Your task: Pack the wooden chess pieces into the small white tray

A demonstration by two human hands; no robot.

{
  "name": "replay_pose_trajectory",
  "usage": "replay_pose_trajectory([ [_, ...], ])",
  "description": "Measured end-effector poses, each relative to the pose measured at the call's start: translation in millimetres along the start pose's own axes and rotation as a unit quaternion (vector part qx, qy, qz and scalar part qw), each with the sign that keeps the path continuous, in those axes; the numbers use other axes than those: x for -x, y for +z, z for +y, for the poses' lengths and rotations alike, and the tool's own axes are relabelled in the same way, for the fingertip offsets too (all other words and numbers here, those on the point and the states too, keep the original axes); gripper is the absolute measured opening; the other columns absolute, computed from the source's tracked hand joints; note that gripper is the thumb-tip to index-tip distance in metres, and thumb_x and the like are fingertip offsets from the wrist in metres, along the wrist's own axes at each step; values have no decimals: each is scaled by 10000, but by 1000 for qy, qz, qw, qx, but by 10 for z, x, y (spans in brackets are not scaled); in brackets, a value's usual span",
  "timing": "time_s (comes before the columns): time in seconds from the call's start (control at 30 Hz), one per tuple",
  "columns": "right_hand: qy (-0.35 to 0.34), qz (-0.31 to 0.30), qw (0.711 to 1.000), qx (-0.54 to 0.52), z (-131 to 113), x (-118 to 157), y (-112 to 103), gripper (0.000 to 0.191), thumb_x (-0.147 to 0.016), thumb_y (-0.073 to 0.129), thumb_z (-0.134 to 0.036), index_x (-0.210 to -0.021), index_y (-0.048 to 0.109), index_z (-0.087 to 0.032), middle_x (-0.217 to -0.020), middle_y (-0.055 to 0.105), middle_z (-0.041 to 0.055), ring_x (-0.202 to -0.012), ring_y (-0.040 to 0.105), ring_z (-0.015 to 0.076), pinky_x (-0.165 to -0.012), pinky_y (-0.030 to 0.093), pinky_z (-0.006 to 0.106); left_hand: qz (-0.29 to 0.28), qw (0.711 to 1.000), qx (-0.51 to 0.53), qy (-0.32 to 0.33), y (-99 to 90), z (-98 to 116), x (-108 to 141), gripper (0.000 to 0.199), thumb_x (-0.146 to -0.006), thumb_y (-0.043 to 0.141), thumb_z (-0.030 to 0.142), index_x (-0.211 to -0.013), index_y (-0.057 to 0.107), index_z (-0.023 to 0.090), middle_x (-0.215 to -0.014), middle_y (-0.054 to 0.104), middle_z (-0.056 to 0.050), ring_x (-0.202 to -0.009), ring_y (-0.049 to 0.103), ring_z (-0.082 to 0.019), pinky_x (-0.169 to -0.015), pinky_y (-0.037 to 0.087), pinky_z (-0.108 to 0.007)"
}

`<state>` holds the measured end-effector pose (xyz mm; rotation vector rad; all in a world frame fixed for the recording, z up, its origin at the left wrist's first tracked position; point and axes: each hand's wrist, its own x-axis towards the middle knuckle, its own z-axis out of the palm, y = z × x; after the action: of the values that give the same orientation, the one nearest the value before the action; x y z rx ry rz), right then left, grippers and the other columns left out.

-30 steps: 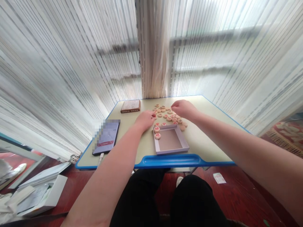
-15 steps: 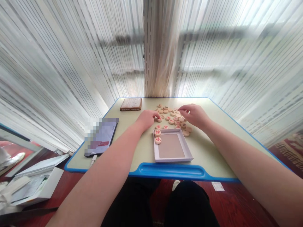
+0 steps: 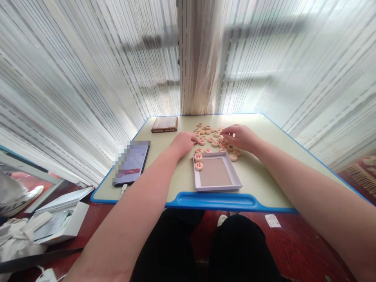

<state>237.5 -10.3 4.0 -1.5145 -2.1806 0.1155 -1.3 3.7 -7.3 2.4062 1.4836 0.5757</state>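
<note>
Box [image 3: 217, 172]: two discs [image 3: 199, 167] inside
Left hand [image 3: 184, 143]: beyond box, by red-lettered disc [image 3: 202, 142], grip unclear
Right hand [image 3: 241, 136]: beyond box, near loose discs [image 3: 215, 143], grip unclear

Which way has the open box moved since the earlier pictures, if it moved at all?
No: measured against the blue trough, the open box keeps its place just beyond it.

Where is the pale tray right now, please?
In the head view, the pale tray lies on the table, right of the tablet, between the blue groove and the scattered pieces.
</note>
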Motion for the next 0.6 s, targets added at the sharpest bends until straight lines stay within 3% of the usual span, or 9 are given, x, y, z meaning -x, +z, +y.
replay_pose_trajectory([
  [0.2, -51, -33, 998, 12, -77, -34, 97, 365, -854, 470, -354, -1040, 725, -172, -1076, 690, 99, -1060, 549, 265, -955, 399, 383, -13, 1000, -12, 4, -9, 15, -27, 372, -745, 447, 59, -905, 755, 192, -1063, 703, -34, -1011, 611, -173, -922, 461, -258],
  [0.43, -49, -32, 998, 15, -71, -35, 83, 399, -884, 433, -392, -1061, 722, -183, -1106, 686, 91, -1101, 521, 275, -989, 375, 412, -13, 1000, -1, 2, 7, -22, -49, 404, -748, 446, 44, -980, 736, 201, -1061, 702, -27, -993, 613, -164, -920, 465, -259],
  [0.6, -73, -80, 994, 6, -84, -36, 110, 378, -884, 434, -373, -1058, 729, -213, -1185, 663, 58, -1160, 498, 262, -1049, 327, 404, -30, 999, 32, 20, 12, -48, -38, 467, -772, 425, 36, -1083, 710, 234, -1129, 674, -17, -1010, 604, -159, -935, 455, -259],
])
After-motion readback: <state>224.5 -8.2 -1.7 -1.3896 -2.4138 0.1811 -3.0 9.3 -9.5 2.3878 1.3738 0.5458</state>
